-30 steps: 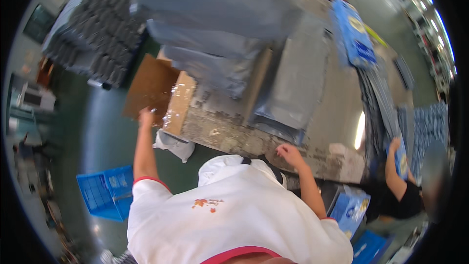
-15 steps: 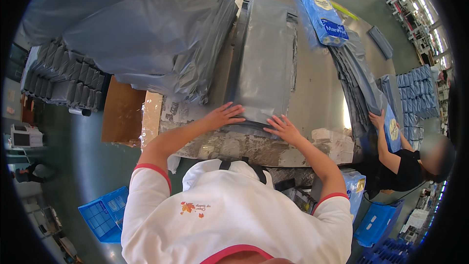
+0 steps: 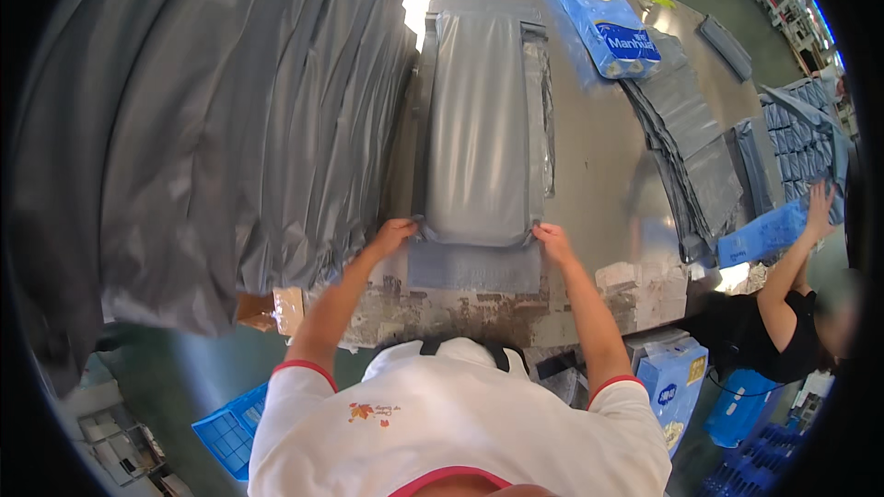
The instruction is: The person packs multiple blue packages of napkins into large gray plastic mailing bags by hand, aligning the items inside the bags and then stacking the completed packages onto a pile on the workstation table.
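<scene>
A long grey plastic bag (image 3: 479, 129) lies lengthwise in front of me, over other grey plastic whose edges show along its sides. My left hand (image 3: 396, 236) pinches its near left corner, and my right hand (image 3: 552, 241) does the same at the near right corner. The near edge between them looks slightly raised and bent. Below that edge a flat grey sheet (image 3: 474, 269) shows on the table. Both hands have their fingers closed on the plastic.
Tall draped grey plastic (image 3: 212, 129) fills the left side. A blue pack of rolls (image 3: 603, 14) lies at the back right, beside fanned grey bags (image 3: 691, 138). At the right edge a co-worker's hand (image 3: 818, 212) is by another blue pack (image 3: 764, 235). A blue crate (image 3: 230, 428) stands lower left.
My hands have gone from lying spread on the near edge to pinching the bag's corners. A flat grey sheet now shows below it. The co-worker's arm and blue pack have moved.
</scene>
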A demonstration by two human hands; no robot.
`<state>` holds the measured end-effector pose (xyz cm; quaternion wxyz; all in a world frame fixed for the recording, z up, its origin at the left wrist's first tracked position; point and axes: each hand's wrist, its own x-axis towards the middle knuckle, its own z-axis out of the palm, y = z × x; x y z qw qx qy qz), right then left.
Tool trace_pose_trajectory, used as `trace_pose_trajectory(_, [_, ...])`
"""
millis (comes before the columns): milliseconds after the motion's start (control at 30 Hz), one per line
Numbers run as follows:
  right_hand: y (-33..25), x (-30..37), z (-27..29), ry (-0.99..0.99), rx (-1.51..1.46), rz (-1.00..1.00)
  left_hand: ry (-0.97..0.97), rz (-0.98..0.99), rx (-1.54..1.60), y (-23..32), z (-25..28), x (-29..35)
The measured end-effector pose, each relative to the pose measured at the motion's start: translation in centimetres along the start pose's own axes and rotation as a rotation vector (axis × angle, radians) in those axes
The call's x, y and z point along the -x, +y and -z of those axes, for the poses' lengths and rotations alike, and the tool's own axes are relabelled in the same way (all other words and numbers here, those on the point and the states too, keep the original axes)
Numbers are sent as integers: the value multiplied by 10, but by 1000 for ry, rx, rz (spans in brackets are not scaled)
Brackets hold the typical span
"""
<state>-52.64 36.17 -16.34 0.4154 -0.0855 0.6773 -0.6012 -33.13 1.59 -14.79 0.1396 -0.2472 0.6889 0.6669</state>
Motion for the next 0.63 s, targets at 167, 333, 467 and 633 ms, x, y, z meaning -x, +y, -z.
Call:
trace_pose_trajectory(167, [36, -61, -48, 341, 117, 167, 438, -258, 357, -71, -30, -65])
trace_pose_trajectory(333, [-18, -46, -65, 153, -483, 166, 240, 65, 779, 35, -53, -43])
trace_pose_trajectory(467, [-72, -22, -37, -127, -556, -37, 48, 53, 584, 96, -46, -14])
trace_pose_trajectory(633, [-143, 47, -50, -147, -687, 190, 88, -264, 411, 173, -66, 63])
